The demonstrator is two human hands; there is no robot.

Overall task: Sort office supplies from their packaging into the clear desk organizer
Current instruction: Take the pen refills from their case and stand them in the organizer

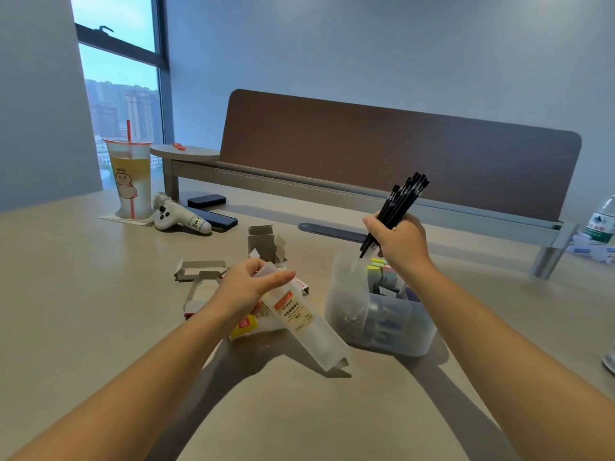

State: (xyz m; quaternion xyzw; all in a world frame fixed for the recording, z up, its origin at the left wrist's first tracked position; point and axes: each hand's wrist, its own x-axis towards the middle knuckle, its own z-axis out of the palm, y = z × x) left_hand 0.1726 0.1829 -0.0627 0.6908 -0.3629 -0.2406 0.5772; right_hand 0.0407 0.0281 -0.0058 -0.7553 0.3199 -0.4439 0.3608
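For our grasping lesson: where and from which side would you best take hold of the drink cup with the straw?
Grip the cup around its middle wall, coming from the side nearest the camera. It stands upright and tapers toward the base, so hands wrapped sideways should not slip; the straw and lid block the top, and the soft toy crowds its right.

Your left hand (244, 287) and right hand (397, 242) are both bare, with no rings, watch or gloves showing, and your forearms are uncovered all the way down to the frame's lower edge.
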